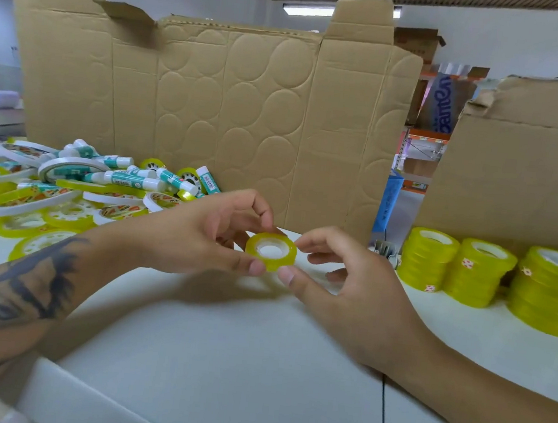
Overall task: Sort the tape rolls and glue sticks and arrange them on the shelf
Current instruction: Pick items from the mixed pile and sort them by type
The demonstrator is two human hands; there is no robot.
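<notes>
Nearest the camera, both hands meet over the white shelf surface [220,360]: the left hand [199,234] pinches a small yellow tape roll [270,251] between thumb and fingertips, and the right hand [342,280] grasps the same roll from the other side, its thumb at the near rim. The roll hangs just above the surface, roughly midway between the two groups of stock. To the right stand three neat stacks of yellow tape [484,274], so the sorting looks well begun; the roll in hand probably belongs there. To the left lies the unsorted pile [65,195], a jumble of flat yellow rolls, white tape rolls and glue sticks [136,181] lying across one another, which suggests most of the work remains. Behind, a flattened cardboard sheet [212,108] stands upright as a backdrop, and a torn cardboard box [523,168] sits behind the stacks; whether it holds anything cannot be told from this angle.
</notes>
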